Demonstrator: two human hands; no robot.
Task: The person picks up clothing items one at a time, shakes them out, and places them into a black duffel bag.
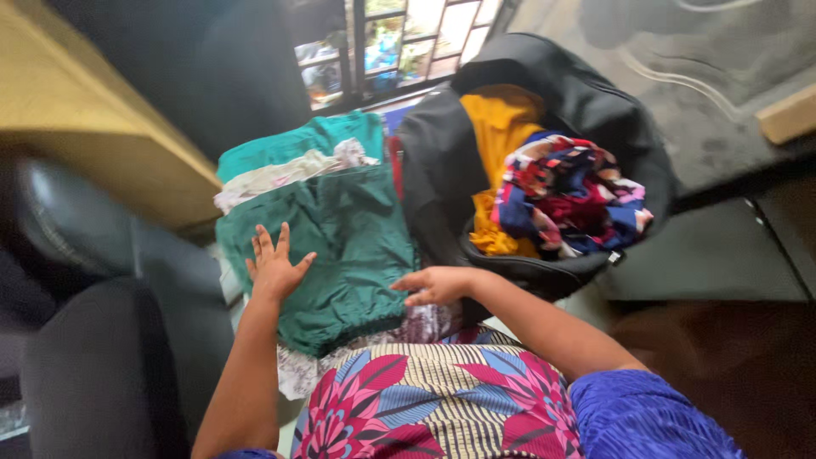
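Note:
A dark green garment (348,246) lies spread flat in front of me, on top of a pale floral cloth (293,374). My left hand (274,265) rests palm down on its left side, fingers spread. My right hand (435,285) touches its right edge with the fingers pointing left and holds nothing. Behind it lie a teal garment (297,140) and a white patterned cloth (280,176).
A black bag (586,93) stands open to the right, holding a yellow garment (497,127) and a multicoloured floral one (569,195). A wooden surface (76,127) is at the left, a black chair (102,340) below it. A barred window (391,42) is at the back.

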